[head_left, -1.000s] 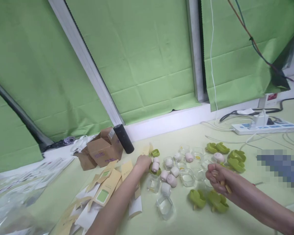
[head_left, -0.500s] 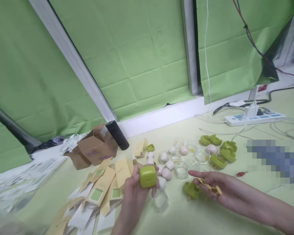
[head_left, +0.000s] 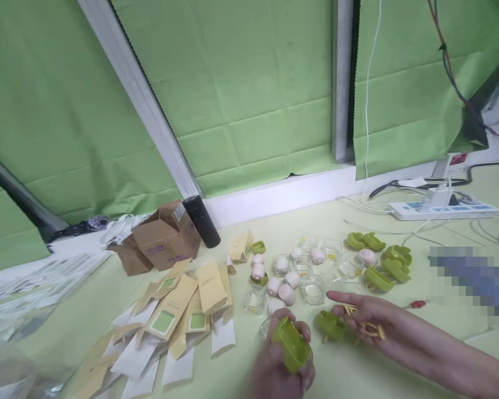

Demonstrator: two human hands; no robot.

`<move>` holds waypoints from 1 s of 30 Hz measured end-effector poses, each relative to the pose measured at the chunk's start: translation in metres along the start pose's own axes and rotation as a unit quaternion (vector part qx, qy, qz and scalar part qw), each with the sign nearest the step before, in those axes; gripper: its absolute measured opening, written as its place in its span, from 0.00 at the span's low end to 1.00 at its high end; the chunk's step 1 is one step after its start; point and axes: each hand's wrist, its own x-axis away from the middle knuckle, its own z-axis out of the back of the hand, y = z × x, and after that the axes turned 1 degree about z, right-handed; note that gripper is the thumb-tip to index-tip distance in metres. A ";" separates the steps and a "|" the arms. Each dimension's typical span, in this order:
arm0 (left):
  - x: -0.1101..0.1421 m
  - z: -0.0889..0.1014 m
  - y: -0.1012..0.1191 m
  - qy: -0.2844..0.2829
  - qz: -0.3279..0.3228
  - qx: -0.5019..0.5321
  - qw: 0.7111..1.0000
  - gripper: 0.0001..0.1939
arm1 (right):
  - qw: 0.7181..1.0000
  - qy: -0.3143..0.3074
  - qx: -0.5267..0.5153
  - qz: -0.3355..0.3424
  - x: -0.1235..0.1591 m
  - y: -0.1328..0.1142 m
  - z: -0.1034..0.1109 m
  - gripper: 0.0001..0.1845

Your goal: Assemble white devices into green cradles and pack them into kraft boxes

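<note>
My left hand point(head_left: 274, 360) grips a small green square plastic cup point(head_left: 291, 344), tilted so that its hollow side shows. To its right, my right hand point(head_left: 393, 327) holds several small yellow plastic pieces point(head_left: 373, 331) in curled fingers, the index finger stretched out to the left. A green lobed plastic part point(head_left: 331, 325) lies just left of that hand's fingers. Ahead of both hands stand clear square cups point(head_left: 314, 290), among pale pink rounded pieces point(head_left: 286, 294). One clear cup behind my left hand is partly hidden.
Opened paper boxes point(head_left: 177, 310) with green windows are heaped on the left. Behind them sit a cardboard carton point(head_left: 164, 241) and a black cylinder point(head_left: 202, 221). More green lobed parts point(head_left: 395, 260) lie at right, before a power strip point(head_left: 444, 209) with cables.
My left hand has moved right and nearer to me. The green cup has turned from its closed face to its hollow side. My right hand stays nearly in place, still holding the yellow pieces.
</note>
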 end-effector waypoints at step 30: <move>0.004 0.006 -0.023 0.009 0.044 -0.003 0.999 0.20 | 0.998 0.023 0.058 -0.009 0.000 0.013 -0.001 0.20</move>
